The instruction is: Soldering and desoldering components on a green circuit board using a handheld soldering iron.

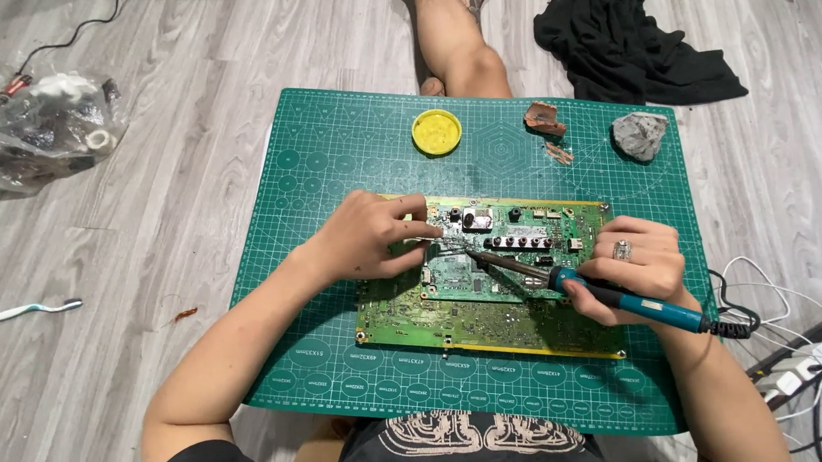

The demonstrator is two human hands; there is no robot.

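Note:
Two green circuit boards lie stacked on a green cutting mat point(349, 149): a smaller board point(516, 239) on top of a larger one point(474, 327). My right hand point(637, 265) grips a blue-handled soldering iron point(624, 299), its tip resting on the smaller board near its left part. My left hand point(368, 234) rests on the boards' left edge, fingers pinching what looks like a thin solder wire that meets the iron's tip.
A yellow round tin point(436, 130), a brown scrap point(545, 118) and a grey lump point(640, 135) sit along the mat's far edge. Black cloth point(623, 37), a clear bag of parts point(38, 125), a toothbrush point(34, 309) and a power strip with cables point(800, 364) lie on the wooden floor.

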